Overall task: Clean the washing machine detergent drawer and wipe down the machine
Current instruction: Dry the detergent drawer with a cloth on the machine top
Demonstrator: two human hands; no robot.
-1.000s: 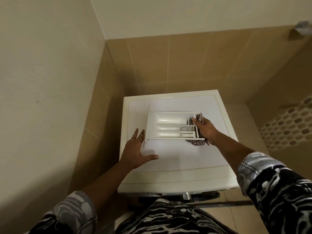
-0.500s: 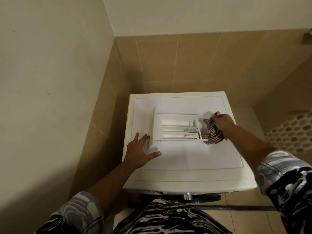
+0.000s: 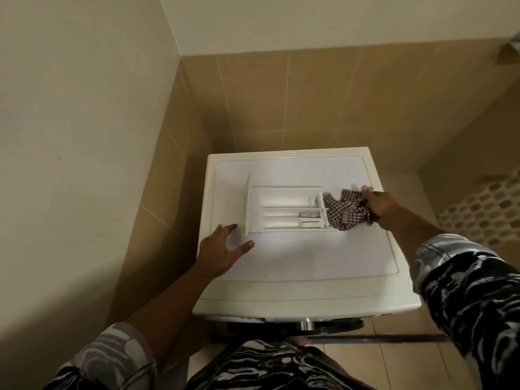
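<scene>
Head view: since the earlier frames the right hand (image 3: pixel 378 205) has drawn the checked cloth (image 3: pixel 344 213) out of the right end of the detergent drawer (image 3: pixel 284 211) and moved it to the right; the left hand (image 3: pixel 222 250) has kept its position. The detergent drawer is removed from its slot and lies flat on the top panel of the washing machine (image 3: pixel 309 263), compartments facing up, with its front panel at the left end and standing upright. The right hand grips the bunched cloth with curled fingers near the right edge of the top panel; the cloth rests on the panel, just beside the drawer's right end, and appears to touch it. The left hand lies palm down on the top panel with fingers and thumb spread, fingertips just beside the drawer's front panel; contact with the drawer cannot be confirmed. Both forearms are bare below patterned sleeves (image 3: pixel 464 277). The machine stands in a corner, against a tiled wall (image 3: pixel 281 108) at the rear and on the left.
</scene>
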